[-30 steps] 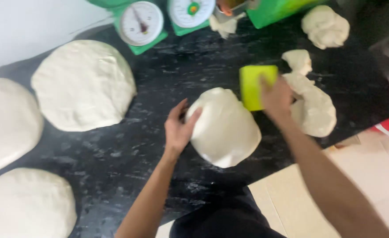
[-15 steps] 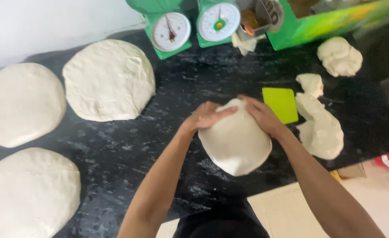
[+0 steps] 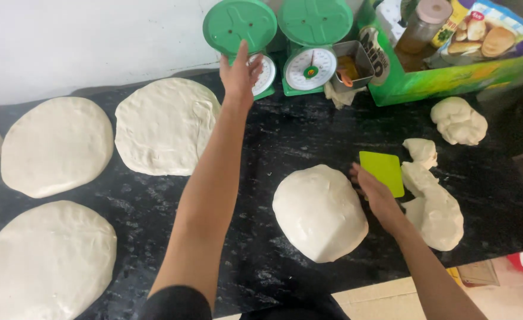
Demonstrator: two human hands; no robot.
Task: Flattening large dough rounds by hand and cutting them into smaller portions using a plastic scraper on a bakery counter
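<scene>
head view: we look down on a dark speckled bench (image 3: 273,136) along a pale wall.
left hand (image 3: 239,70): we stretch it far back to the nearer green dial scale (image 3: 246,38), fingers spread loose on its front, grip holding nothing.
right hand (image 3: 375,198): open and flat, resting at the edge of the smooth dough mound (image 3: 319,212), steadying it; yellow-green scraper (image 3: 383,172) lies just beside.
flattened rounds (image 3: 165,125): spaced apart at left, none touching.
rough dough scraps (image 3: 434,204): piled at right.
</scene>
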